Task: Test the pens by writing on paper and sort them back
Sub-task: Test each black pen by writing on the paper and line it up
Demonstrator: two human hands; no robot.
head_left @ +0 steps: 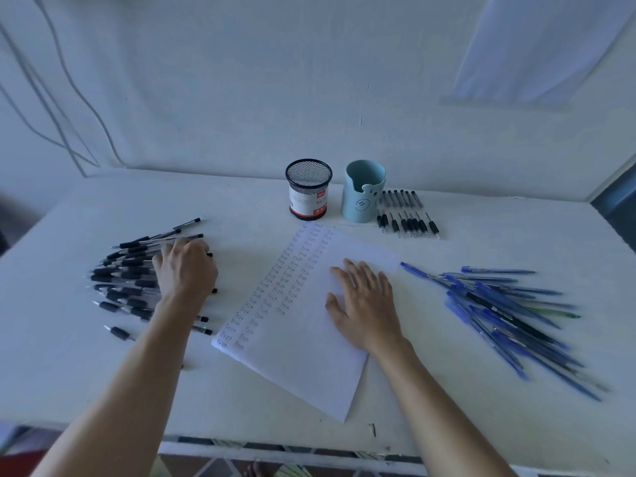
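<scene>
A white sheet of paper (296,366) lies tilted in the middle of the table, with columns of the written word "test" down its left side. My right hand (361,304) rests flat on the sheet's right half, fingers straight. My left hand (186,266) lies on a fanned pile of black pens (127,270) at the left. Its fingers bend down over the pens and its fingertips are hidden, so a grip on a pen cannot be made out. A pile of blue pens (509,311) lies at the right, apart from both hands.
A black mesh pen cup (308,189) and a light blue cup with a bear face (363,191) stand at the back by the wall. Two short rows of black pens (406,215) lie right of the blue cup. The table's front edge (275,442) is near me.
</scene>
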